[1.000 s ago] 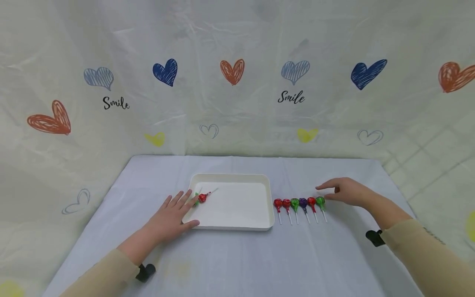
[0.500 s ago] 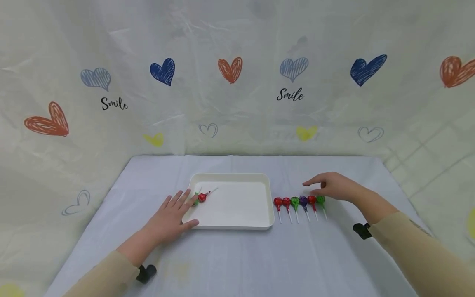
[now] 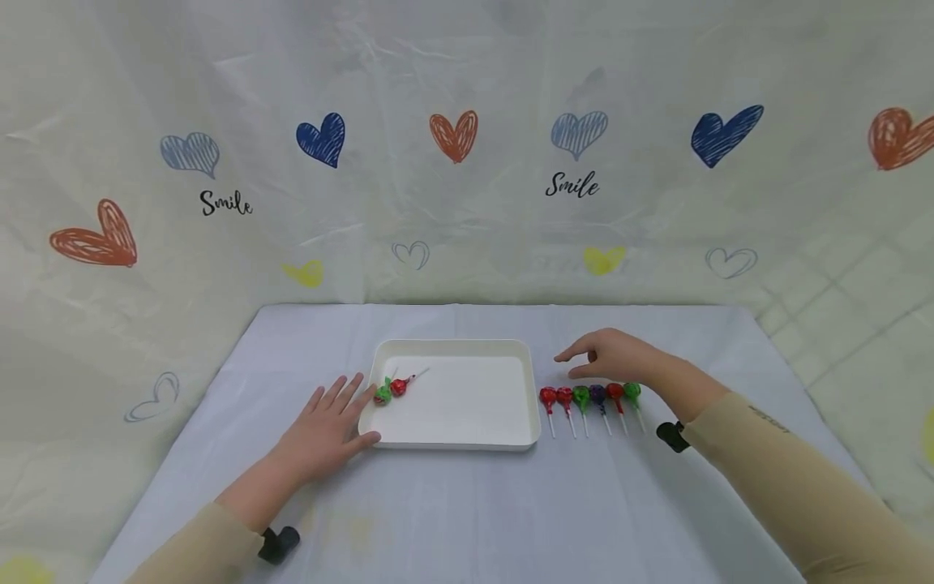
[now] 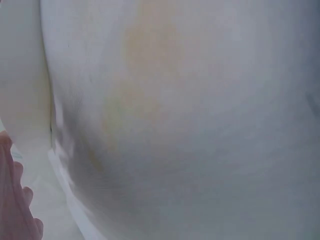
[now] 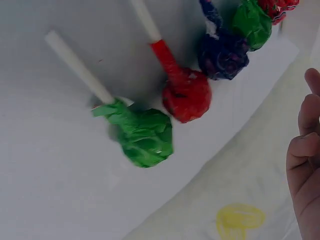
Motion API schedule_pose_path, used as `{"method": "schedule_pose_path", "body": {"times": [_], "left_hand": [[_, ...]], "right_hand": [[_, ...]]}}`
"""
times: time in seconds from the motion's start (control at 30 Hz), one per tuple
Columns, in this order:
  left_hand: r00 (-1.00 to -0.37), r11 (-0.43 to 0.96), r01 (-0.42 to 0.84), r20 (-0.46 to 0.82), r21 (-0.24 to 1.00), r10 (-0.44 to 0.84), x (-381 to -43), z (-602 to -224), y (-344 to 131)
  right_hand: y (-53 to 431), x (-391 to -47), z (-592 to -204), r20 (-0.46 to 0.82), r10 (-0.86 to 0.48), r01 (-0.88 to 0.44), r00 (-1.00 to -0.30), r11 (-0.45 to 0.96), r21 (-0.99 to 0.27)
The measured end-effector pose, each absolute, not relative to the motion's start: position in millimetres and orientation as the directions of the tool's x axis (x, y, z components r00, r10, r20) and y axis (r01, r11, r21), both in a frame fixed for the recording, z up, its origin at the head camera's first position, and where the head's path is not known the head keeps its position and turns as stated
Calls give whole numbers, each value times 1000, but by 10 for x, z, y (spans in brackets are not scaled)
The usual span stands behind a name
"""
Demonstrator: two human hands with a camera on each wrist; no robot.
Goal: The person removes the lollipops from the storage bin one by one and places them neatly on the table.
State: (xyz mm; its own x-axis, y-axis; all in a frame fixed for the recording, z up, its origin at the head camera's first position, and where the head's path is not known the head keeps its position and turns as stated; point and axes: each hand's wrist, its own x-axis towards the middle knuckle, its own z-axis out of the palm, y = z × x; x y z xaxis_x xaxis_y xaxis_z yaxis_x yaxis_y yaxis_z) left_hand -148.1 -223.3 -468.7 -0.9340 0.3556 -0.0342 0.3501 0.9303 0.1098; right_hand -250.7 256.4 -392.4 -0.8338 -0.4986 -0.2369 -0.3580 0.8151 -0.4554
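1. My right hand (image 3: 613, 354) holds nothing: thumb and forefinger stand apart, loosely bent, above the far side of the lollipop row, nearer its left part.
2. My left hand (image 3: 324, 430) is released too, fingers spread, thumb and forefinger at the tray's left edge; whether they press it, I cannot tell.
3. Under and beside my right wrist lie six lollipops, sticks toward me; from the left: a red one (image 3: 548, 396), another red (image 3: 565, 395), a green one (image 3: 581, 396), a purple one (image 3: 598, 395), a third red (image 3: 615, 392) and an end green (image 3: 632, 391).
4. Just left of that row sits the white tray (image 3: 467, 405); near its left end lie a green lollipop (image 3: 383, 393) and a red lollipop (image 3: 398, 388), side by side.
5. Beneath everything spreads a white cloth (image 3: 438, 511); behind it hangs a pale backdrop (image 3: 496, 227) printed with hearts and "Smile".
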Motion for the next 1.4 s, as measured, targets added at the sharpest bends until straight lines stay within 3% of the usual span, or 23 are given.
{"method": "schedule_pose_path", "body": {"times": [0.53, 0.97, 1.23, 1.4], "left_hand": [[-939, 935, 330, -59, 127, 339, -1483, -4730, -2237], [-941, 941, 314, -89, 124, 326, -1462, -4694, -2210], [-940, 940, 307, -105, 146, 323, -1453, -4646, -2206], [-938, 933, 324, -75, 159, 339, -1465, -4656, -2232]], "right_hand": [[1576, -2727, -3701, -232, -645, -534, -728, 746, -399], [773, -2841, -3792, -216, -732, -657, -646, 678, -331], [300, -2838, -3887, -211, -803, -779, -558, 594, -201], [78, -2823, -3945, -224, -812, -806, -539, 574, -144]]}}
